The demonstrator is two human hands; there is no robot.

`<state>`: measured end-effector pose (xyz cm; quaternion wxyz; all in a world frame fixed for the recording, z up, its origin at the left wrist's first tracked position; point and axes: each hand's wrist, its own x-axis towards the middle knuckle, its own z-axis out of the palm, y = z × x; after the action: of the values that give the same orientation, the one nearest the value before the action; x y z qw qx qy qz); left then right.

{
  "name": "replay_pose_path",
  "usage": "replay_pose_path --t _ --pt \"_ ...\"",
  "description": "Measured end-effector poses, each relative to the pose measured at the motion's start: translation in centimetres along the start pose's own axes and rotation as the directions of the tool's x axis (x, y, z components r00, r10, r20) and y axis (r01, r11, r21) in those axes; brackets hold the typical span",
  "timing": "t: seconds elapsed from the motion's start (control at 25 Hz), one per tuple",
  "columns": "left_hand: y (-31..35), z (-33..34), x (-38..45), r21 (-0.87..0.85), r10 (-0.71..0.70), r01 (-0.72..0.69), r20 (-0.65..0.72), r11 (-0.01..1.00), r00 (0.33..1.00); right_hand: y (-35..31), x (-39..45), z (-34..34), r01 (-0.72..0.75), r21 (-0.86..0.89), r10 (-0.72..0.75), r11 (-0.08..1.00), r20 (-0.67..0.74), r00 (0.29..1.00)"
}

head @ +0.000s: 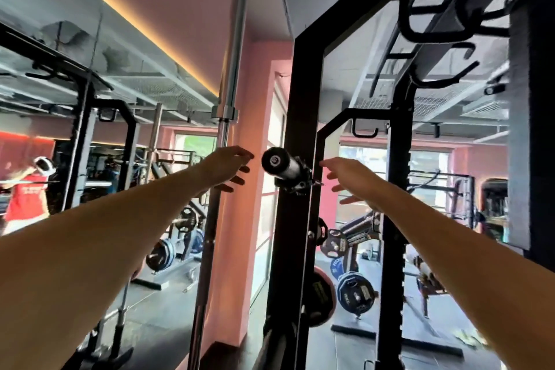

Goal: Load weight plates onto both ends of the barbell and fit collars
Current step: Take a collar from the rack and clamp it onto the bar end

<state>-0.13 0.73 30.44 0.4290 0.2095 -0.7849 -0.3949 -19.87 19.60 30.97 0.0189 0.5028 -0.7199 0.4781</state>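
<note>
We stand in a pink-walled gym at a black power rack (295,141); a spare barbell (231,69) leans upright nearby. The barbell sleeve (283,164) juts bare, a collar (295,183) at its base; left hand (229,167) and right hand (348,179) reach, fingers spread, holding nothing; we judge loading not yet begun; next, fetch a plate.

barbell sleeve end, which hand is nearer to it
Left. The left hand reaches open just left of the barbell sleeve end; the right hand is open, further off on its right.
</note>
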Motion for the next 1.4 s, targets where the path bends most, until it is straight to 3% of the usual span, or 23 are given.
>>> replay_pose_path --t 0.12,0.48,0.84,1.4 --pt "-0.1 0.8 2.4 0.019 0.012 -0.013 0.079 1.000 0.997 -0.8 1.5 1.8 -0.091 0.081 0.090 0.992 0.025 0.996" --pt "-1.3 3.5 5.0 0.005 0.031 -0.035 0.354 0.999 0.935 -1.3 2.8 4.3 -0.156 0.043 0.156 0.987 0.009 0.988" --pt "-0.1 2.9 2.3 0.004 0.046 -0.049 0.307 0.999 0.951 -2.6 0.2 4.2 -0.104 0.084 0.105 0.991 -0.001 0.994" --pt "6.6 -0.4 -9.6 0.115 0.027 -0.040 0.115 0.993 0.993 -7.4 -10.0 1.1 -0.027 0.279 -0.022 0.960 0.170 0.985"
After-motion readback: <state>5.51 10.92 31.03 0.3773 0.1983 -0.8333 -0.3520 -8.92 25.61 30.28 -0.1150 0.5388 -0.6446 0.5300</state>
